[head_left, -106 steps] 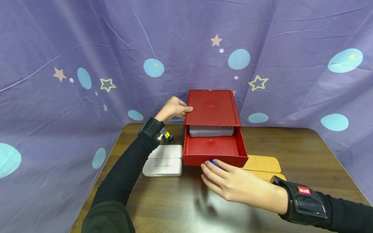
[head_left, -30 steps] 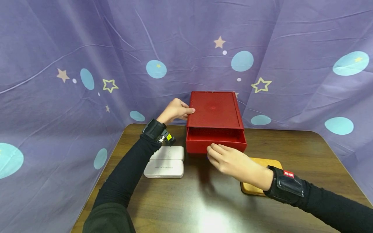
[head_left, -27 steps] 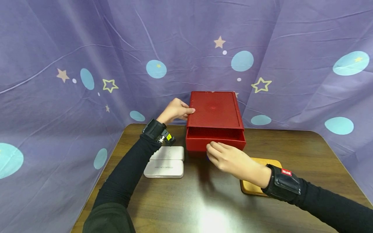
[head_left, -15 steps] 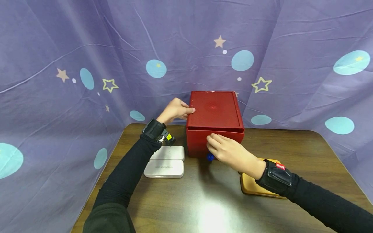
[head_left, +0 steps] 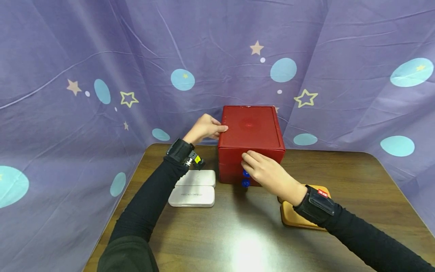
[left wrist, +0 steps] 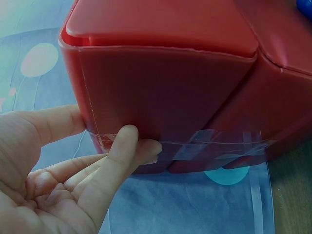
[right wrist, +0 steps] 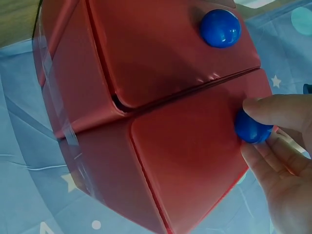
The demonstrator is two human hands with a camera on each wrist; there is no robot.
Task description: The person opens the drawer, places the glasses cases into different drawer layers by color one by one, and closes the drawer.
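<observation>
Red drawer box: two drawers, both shut flush, standing at the far edge of the surface, about midway along it, against the purple star-patterned curtain. Clear tape shows along its lower back in the left wrist view.

Blue knobs: upper knob and lower knob, one above the other on the front face.

Left hand: at the box's far left corner, fingers loosely curled, thumb and fingertips resting on the left wall; not closed round anything.

Right hand: at the front face, fingertips curled and pinching the upper knob.

White cases: two, side by side, left of the box, toward the left edge.

Tan case: flat, right of the box, partly under the right wrist.
</observation>
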